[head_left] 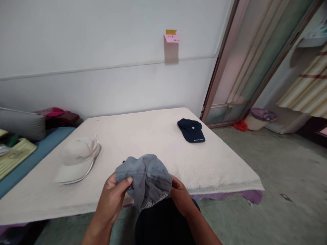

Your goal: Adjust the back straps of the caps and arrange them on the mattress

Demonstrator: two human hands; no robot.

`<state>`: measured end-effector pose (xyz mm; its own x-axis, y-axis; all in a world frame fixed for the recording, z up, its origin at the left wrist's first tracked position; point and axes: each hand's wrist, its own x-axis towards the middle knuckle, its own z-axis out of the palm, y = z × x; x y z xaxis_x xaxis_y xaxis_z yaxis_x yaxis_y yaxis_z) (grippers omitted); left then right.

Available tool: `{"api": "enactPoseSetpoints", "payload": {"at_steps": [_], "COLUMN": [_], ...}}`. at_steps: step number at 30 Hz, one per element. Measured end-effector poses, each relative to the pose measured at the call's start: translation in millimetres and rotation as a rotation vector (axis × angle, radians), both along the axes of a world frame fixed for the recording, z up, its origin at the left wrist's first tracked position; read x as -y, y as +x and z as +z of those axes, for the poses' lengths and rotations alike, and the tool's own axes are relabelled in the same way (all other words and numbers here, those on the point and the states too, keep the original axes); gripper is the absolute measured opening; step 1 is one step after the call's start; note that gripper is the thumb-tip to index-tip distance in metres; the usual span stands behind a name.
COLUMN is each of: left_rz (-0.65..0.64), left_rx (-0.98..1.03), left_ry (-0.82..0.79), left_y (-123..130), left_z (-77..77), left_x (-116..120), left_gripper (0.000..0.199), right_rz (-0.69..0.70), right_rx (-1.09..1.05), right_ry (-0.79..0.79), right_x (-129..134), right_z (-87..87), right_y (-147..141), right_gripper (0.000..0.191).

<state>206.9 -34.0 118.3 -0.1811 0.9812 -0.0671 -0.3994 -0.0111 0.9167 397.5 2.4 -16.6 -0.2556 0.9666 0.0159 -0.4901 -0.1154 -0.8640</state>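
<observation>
A grey-blue baseball cap (153, 177) with white lettering along its lower edge is held between my two hands, above the near edge of the bed. My left hand (113, 195) grips its left side, thumb on top. On the right, my right hand (180, 195) pinches the cap's edge, its fingertips partly hidden behind the fabric. A white cap (79, 156) lies on the bed to the left, brim facing me. Farther back on the right rests a navy cap (191, 130) with a small white emblem.
A cream blanket (138, 132) covers the bed, with purple cloth under its edge. At the left are a grey cushion (22, 124) and folded yellow cloth (17, 153). A pink note (171, 38) hangs on the wall. A waste bin (259, 119) stands on the floor at right.
</observation>
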Motion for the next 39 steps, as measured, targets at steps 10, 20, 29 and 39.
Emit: {"api": "enactPoseSetpoints", "payload": {"at_steps": [10,20,29,39], "left_rz": [-0.220,-0.186,-0.294,-0.263], "left_rx": [-0.148,-0.148,-0.374,-0.349], "left_ry": [-0.153,-0.183,-0.134,-0.086], "left_y": [34,45,61,76], "left_z": [-6.7,-2.5,-3.5,7.5], "left_x": [19,26,29,37], "left_gripper": [0.031,0.027,0.029,0.022], "right_rz": [-0.308,-0.704,-0.454,-0.433], "right_rx": [0.150,-0.007,0.504,0.682], "right_ry": [-0.065,-0.240,0.536,0.687], "right_x": [0,-4,53,62], "right_z": [-5.2,10.7,133.5,131.0], "right_y": [-4,33,34,21], "right_gripper": [0.016,0.016,0.018,0.018]}}
